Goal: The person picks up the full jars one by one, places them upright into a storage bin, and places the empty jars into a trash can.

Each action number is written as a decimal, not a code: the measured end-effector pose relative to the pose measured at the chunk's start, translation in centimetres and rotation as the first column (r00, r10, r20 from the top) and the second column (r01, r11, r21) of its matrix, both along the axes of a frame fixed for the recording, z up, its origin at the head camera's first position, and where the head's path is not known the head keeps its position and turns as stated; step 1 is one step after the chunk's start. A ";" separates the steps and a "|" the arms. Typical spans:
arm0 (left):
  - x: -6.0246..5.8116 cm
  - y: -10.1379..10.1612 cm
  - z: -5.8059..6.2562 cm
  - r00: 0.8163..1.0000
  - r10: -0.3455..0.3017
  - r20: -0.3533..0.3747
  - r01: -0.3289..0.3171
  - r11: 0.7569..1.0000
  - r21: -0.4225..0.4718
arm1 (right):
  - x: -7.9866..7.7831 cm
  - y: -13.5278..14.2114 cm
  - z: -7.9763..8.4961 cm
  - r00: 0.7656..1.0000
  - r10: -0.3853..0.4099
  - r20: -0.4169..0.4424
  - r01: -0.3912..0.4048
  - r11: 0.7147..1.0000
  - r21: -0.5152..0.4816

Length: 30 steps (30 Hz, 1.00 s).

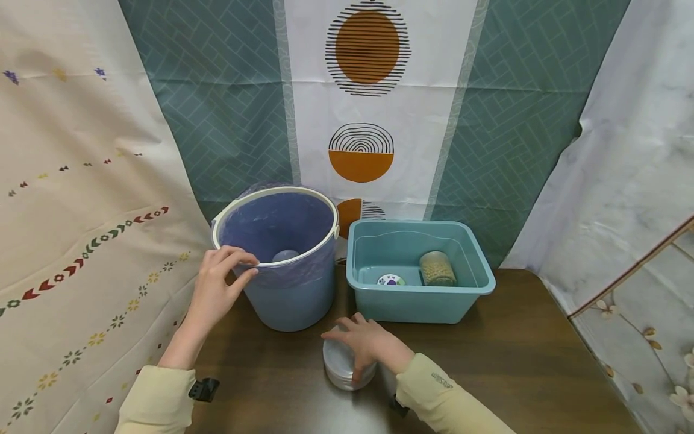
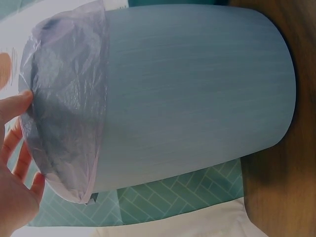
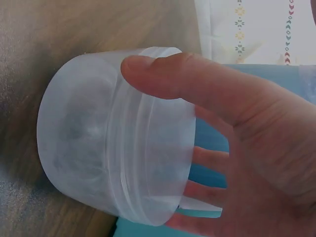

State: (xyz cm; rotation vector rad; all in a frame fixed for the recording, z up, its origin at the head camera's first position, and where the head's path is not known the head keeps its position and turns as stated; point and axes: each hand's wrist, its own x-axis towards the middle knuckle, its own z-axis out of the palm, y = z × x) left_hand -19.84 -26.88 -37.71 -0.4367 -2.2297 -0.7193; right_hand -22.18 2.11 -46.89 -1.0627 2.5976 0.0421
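A blue trash bin (image 1: 295, 304) with a white rim stands at the left of the table, lined with a thin translucent bag (image 2: 74, 108). My left hand (image 1: 219, 283) pinches the near left part of its rim, thumb on the outside. Inside the bin lies a pale round object (image 1: 285, 255), partly hidden by the rim. My right hand (image 1: 365, 343) grips a clear plastic jar (image 3: 79, 128) from above, thumb on one side and fingers on the other. The jar is upright on the table and looks empty.
Right of the bin sits a teal plastic basin (image 1: 414, 306). In it a jar of pale beans or grains (image 1: 438, 269) lies tilted, beside a round labelled piece (image 1: 390, 279). The brown table (image 1: 520, 361) meets a patterned curtain (image 1: 233, 108) behind.
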 end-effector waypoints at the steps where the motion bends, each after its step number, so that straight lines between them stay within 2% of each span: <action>1: 0.0 0.0 0.0 1.000 -0.001 -0.001 0.001 1.000 0.001 | 0.0 0.0 0.0 1.000 0.001 -0.005 -0.001 1.000 -0.001; 30: 0.1 0.0 -0.1 1.000 -0.006 -0.014 0.005 1.000 -0.003 | 0.0 0.1 -0.5 1.000 -0.014 -0.012 0.014 1.000 0.004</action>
